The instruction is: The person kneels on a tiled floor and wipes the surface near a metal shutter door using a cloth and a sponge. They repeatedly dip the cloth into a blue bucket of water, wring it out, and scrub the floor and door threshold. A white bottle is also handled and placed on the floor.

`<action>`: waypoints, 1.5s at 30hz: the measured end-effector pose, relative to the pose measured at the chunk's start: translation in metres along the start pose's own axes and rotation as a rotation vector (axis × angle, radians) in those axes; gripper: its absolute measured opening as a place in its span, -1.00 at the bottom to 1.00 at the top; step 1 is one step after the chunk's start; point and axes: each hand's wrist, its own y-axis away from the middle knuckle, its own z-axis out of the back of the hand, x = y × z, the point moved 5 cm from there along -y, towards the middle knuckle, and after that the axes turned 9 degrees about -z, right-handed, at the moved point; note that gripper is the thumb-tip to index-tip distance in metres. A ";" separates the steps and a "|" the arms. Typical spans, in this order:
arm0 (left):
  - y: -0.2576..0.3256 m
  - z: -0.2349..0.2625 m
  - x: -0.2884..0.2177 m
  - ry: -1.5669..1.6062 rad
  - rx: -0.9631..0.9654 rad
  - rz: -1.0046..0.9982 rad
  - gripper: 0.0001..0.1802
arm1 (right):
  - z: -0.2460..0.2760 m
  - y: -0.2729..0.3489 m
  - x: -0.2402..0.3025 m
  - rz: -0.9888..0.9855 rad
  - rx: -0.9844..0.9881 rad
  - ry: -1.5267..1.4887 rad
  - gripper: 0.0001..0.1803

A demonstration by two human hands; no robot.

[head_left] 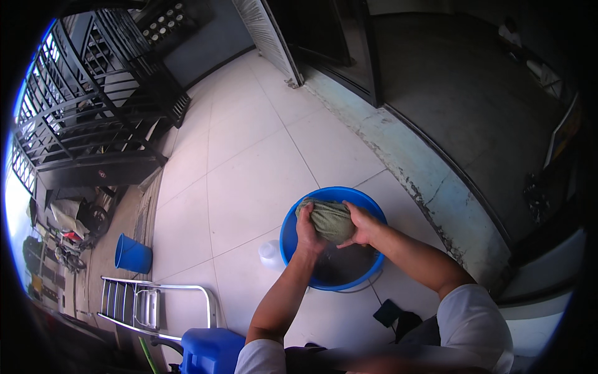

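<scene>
Over a round blue basin point(288, 247) on the tiled floor, both my hands grip a bunched olive-green cloth point(331, 222). My left hand point(307, 232) presses on the cloth's left side, fingers curled against it. On the other side, my right hand point(361, 225) clasps it with the thumb on top and the fingers partly underneath. Dark, murky water point(342, 265) lies in the basin below the cloth. Close to the basin's left rim stands a small white translucent container point(270, 254).
A folded metal stepladder point(208, 302) lies at the lower left, beside a blue jug point(212, 349). Farther left stands a blue bucket point(133, 254). A raised, chipped doorway ledge point(398, 165) runs along the right. A black metal gate point(93, 124) is at the far left.
</scene>
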 end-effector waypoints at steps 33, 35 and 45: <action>-0.010 -0.019 -0.022 -0.977 0.624 0.396 -0.70 | -0.086 0.076 -0.025 2.174 0.057 1.218 -0.90; -0.010 -0.024 -0.015 -0.933 0.426 0.558 -0.80 | -0.085 0.078 -0.033 2.292 0.089 1.298 -0.90; -0.023 -0.035 0.009 -2.062 0.975 -0.006 -0.77 | -0.085 0.042 -0.056 2.192 0.013 1.856 -0.91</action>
